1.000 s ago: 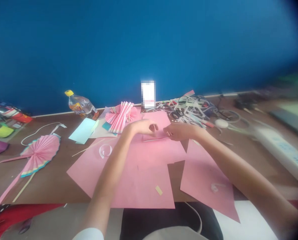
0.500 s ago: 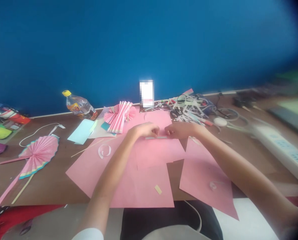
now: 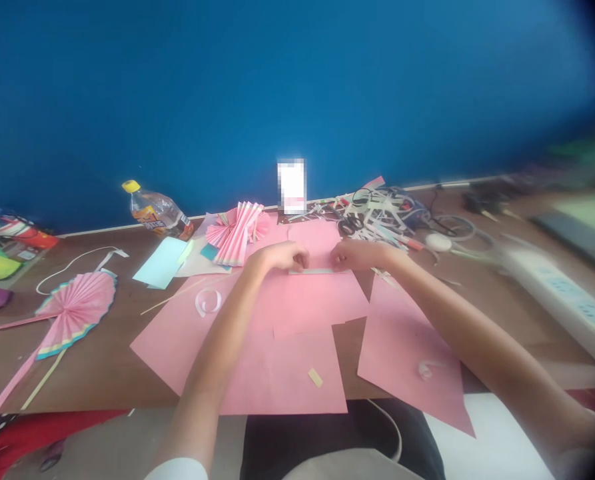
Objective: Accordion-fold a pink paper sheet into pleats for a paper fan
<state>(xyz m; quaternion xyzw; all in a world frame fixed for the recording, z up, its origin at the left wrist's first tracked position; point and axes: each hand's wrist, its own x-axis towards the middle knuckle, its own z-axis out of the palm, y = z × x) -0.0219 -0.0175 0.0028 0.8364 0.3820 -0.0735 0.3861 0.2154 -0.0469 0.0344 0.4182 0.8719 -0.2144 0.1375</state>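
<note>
Both hands work over pink paper sheets (image 3: 322,303) layered on the brown table. My left hand (image 3: 286,255) is closed, its fingertips at the left end of a narrow pale strip (image 3: 313,271). At the strip's other end, my right hand (image 3: 350,255) is pinched shut in the same way. The strip lies level across the pink paper; whether it is stuck down I cannot tell. A small cream piece (image 3: 316,377) rests on the near sheet, and a curled white strip (image 3: 208,303) lies to the left.
Pleated pink fans (image 3: 240,233) lie behind my left arm, another fan (image 3: 74,310) at far left. A bottle with a yellow cap (image 3: 160,210) leans near the blue wall. Paper scraps (image 3: 380,217) pile at back right, beyond them a power strip (image 3: 560,293).
My left hand has shifted slightly left, widening the gap between the hands. The pale strip shows a little more clearly and sits slightly higher in view. The rest looks the same.
</note>
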